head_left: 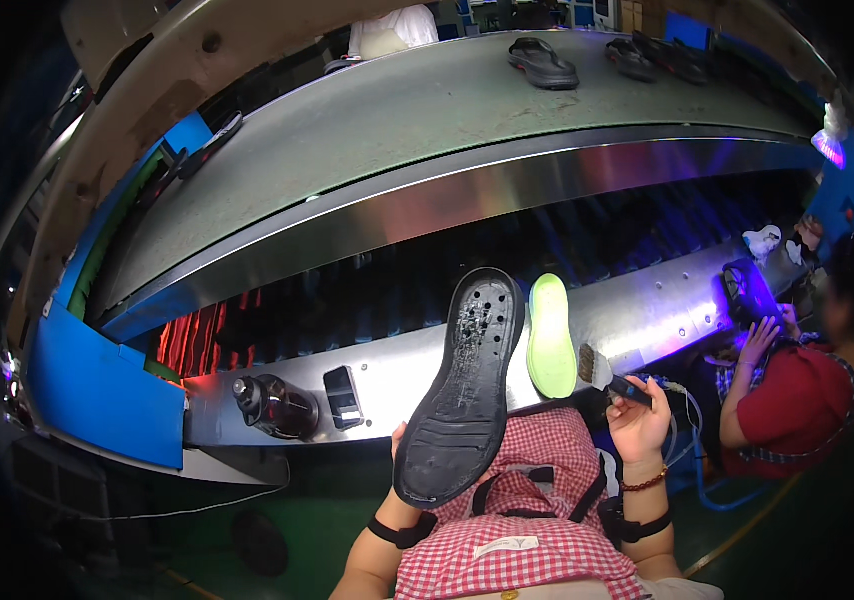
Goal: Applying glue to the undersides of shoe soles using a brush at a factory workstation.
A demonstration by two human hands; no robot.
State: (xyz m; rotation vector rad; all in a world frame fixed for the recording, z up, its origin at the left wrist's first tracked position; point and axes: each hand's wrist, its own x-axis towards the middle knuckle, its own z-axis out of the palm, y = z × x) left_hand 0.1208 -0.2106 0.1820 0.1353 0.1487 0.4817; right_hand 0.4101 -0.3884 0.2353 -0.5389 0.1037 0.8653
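My left hand (399,445) holds a large black shoe sole (457,390) from behind. Most of its fingers are hidden by the sole, which has several small holes near its far end. In my right hand (642,425) is a brush (599,370) with a dark handle and pale bristles, pointing up and to the left. Between the sole and the brush, a yellow-green foam sole piece (551,338) lies on the steel ledge (397,375).
A dark bottle (275,405) and a phone (343,397) rest on the ledge at left. Beyond runs a conveyor belt (377,130) carrying dark soles (543,64). At right, a co-worker in red (797,410) handles a dark shoe part (749,292) under violet light.
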